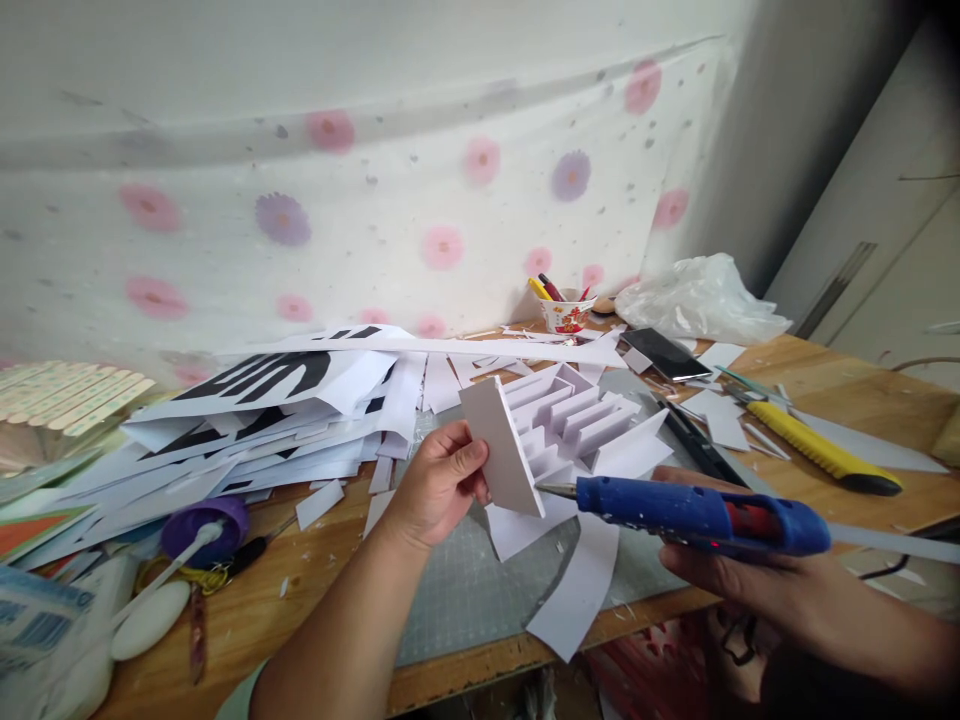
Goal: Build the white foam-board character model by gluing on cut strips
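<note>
My left hand [444, 480] pinches a white foam board piece [504, 440] by its left edge and holds it tilted above the mat. In my right hand [720, 575] is a blue hot glue gun [660, 505], a clear glue stick [892, 540] jutting from its back end. The nozzle points left and appears to meet the lower right edge of the piece. Just behind stands a white structure with several upright slats [585, 415]; whether the held piece touches it, I cannot tell. Loose white strips [581, 580] lie underneath on the grey-green cutting mat [450, 600].
Printed paper sheets [262, 400] pile up at left, near a purple cup [202, 525] and a white spoon-like tool [150, 620]. To the right lie a yellow utility knife [825, 450] and a black phone [664, 355]. A pen cup [566, 310] and plastic bag [701, 300] stand behind.
</note>
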The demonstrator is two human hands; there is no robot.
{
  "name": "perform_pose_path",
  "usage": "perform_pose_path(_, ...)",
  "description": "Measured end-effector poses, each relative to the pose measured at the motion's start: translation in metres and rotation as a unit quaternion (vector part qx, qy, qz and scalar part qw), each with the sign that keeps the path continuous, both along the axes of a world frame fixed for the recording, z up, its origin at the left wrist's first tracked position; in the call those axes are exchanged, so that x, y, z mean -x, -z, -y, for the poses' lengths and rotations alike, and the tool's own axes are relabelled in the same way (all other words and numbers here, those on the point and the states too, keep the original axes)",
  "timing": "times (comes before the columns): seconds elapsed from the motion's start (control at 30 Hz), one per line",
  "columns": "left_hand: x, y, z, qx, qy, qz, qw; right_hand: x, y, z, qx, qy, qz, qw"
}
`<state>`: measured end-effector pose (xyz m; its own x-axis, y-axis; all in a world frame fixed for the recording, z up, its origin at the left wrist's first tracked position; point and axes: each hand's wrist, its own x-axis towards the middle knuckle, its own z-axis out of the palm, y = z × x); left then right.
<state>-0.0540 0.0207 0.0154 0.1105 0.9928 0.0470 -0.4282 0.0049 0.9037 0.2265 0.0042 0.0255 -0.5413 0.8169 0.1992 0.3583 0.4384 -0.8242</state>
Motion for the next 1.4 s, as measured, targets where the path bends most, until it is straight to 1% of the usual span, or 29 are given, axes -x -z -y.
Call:
perform_pose_path(0.1, -0.001, -0.001, 0.000, 0.007, 0.002, -0.004, 1.000, 0.001, 0.002, -0.001, 0.000, 0.002, -0.012, 1.000)
perform_pose_path(0.23, -0.002, -0.002, 0.002, 0.008, -0.013, -0.018, 1.000, 0.002, 0.004, -0.001, -0.002, 0.012, -0.022, 1.000)
perform_pose_path(0.4, -0.002, -0.004, 0.002, 0.009, -0.014, -0.029, 0.999, 0.001, 0.004, -0.001, -0.008, 0.012, -0.014, 1.000)
perform_pose_path(0.5, -0.002, -0.004, 0.002, 0.008, -0.009, -0.023, 1.000, 0.001, 0.003, -0.001, -0.003, 0.011, -0.014, 1.000)
perform_pose_path(0.67, -0.001, -0.003, 0.000, 0.008, -0.010, -0.001, 1.000, 0.003, -0.003, 0.002, -0.008, 0.034, -0.011, 0.999)
perform_pose_path(0.83, -0.001, -0.003, 0.001, 0.000, -0.008, 0.010, 1.000, 0.002, -0.007, 0.001, -0.015, 0.011, 0.031, 0.999)
perform_pose_path(0.93, -0.001, -0.003, 0.000, -0.002, -0.008, 0.013, 1.000, 0.002, -0.006, 0.001, -0.025, 0.005, 0.030, 0.999)
perform_pose_path(1.2, 0.000, -0.002, -0.001, -0.004, 0.002, 0.017, 1.000, 0.003, -0.006, 0.000, -0.016, 0.003, 0.030, 0.999)
perform_pose_path(1.4, 0.001, -0.001, -0.001, 0.000, -0.002, 0.018, 1.000, 0.004, -0.002, 0.001, -0.009, 0.023, 0.028, 0.999)
